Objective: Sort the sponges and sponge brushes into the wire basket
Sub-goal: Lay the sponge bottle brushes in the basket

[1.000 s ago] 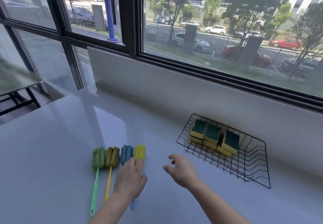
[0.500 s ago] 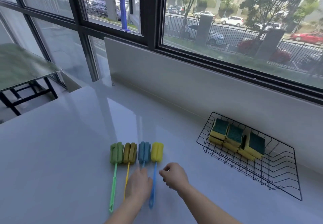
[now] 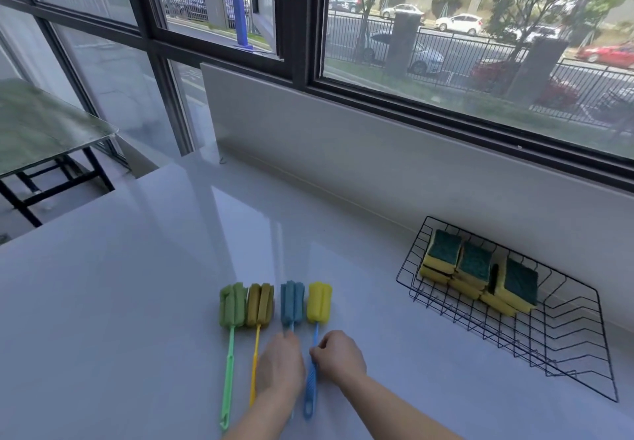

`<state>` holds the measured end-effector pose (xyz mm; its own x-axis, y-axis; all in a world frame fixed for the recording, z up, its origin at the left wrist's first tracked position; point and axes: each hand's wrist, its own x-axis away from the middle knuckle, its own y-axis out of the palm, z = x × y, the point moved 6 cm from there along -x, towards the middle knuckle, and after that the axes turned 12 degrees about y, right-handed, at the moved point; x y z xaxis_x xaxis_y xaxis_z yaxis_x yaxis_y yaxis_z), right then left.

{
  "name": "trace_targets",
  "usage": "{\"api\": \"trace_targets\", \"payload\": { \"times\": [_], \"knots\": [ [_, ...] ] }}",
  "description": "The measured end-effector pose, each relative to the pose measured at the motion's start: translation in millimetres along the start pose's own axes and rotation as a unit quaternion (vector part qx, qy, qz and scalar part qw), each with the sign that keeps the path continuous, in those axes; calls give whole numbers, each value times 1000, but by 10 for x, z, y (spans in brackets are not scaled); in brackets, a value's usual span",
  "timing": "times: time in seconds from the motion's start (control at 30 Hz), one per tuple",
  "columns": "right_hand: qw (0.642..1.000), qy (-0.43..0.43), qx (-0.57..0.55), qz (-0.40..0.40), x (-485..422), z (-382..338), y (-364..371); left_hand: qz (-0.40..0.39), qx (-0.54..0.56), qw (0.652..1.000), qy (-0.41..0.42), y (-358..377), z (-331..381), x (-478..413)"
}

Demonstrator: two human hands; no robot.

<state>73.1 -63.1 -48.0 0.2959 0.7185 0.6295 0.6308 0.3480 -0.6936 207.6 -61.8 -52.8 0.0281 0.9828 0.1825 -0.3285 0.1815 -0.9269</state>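
Four sponge brushes lie side by side on the white counter: a green one (image 3: 232, 304), an olive one with a yellow handle (image 3: 259, 304), a blue-headed one (image 3: 292, 302) and a yellow-headed one with a blue handle (image 3: 318, 300). My left hand (image 3: 279, 367) lies palm down over the blue-headed brush's handle, fingers curled onto it. My right hand (image 3: 338, 357) pinches the blue handle of the yellow-headed brush. The black wire basket (image 3: 566, 354) stands to the right against the wall. Several yellow-and-green sponges (image 3: 475, 266) are packed in its far left end.
A low white wall under a black-framed window runs along the counter's far side. The counter's left edge drops off toward a glass-topped table (image 3: 44, 131) on black legs. The basket's right half holds nothing.
My left hand has slid back from the brush heads down onto the handles. My right hand has moved left onto the blue handle. The view has shifted, so everything sits further right.
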Motion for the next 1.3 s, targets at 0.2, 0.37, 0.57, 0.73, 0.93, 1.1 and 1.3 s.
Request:
{"api": "trace_targets", "payload": {
  "times": [0.2, 0.37, 0.57, 0.73, 0.93, 1.1, 1.3],
  "knots": [
    [998, 8, -56, 7, 11, 152, -206, 20, 25, 998, 44, -36, 95, 44],
    [995, 2, -99, 24, 48, 366, -466, 55, 68, 994, 71, -145, 192, 106],
    [988, 11, -146, 43, 167, 640, -696, 88, 141, 979, 118, -240, 396, 203],
    [985, 17, -162, 58, 265, 863, -850, 96, 166, 972, 133, -285, 551, 268],
    [977, 19, -197, 81, 375, 1130, -1076, 103, 176, 965, 165, -310, 803, 346],
    [968, 18, -229, 104, 493, 1370, -1299, 110, 178, 958, 195, -325, 1096, 378],
    [952, 14, -272, 139, 616, 1659, -1635, 98, 150, 953, 245, -310, 1558, 412]
  ]
}}
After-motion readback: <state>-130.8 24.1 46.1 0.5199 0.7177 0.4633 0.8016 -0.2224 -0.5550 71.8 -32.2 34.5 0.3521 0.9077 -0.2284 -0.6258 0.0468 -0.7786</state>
